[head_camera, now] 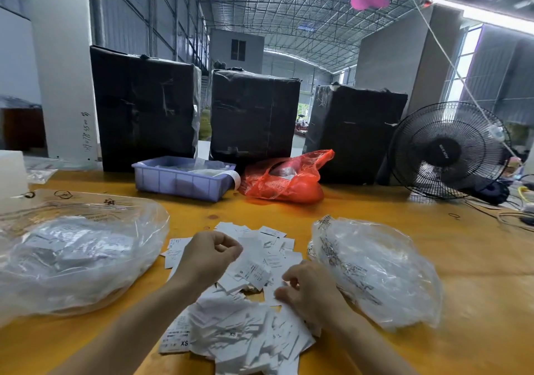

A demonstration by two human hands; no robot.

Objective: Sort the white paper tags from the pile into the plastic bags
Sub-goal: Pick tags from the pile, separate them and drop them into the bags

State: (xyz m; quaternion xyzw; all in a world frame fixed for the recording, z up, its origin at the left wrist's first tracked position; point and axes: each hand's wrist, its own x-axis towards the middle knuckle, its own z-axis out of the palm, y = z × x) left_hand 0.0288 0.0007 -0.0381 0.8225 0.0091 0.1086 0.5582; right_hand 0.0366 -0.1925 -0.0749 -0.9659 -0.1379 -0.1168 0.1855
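A pile of white paper tags (239,331) lies spread on the yellow table (476,259) in front of me, some printed with sizes such as S and XS. My left hand (208,256) hovers over the pile's far half, its curled fingers pinching a small bunch of tags (254,272) marked S. At the pile's right edge, my right hand (309,291) has its thumb and fingers curled round a single tag (273,288). A large clear plastic bag (75,253) with tags inside lies to the left. A second clear plastic bag (378,270) lies to the right.
Behind the pile stand a purple plastic bin (179,182) and a red plastic bag (286,178). Three black wrapped boxes (254,114) line the table's back edge. A black fan (445,149) and cables sit at the far right.
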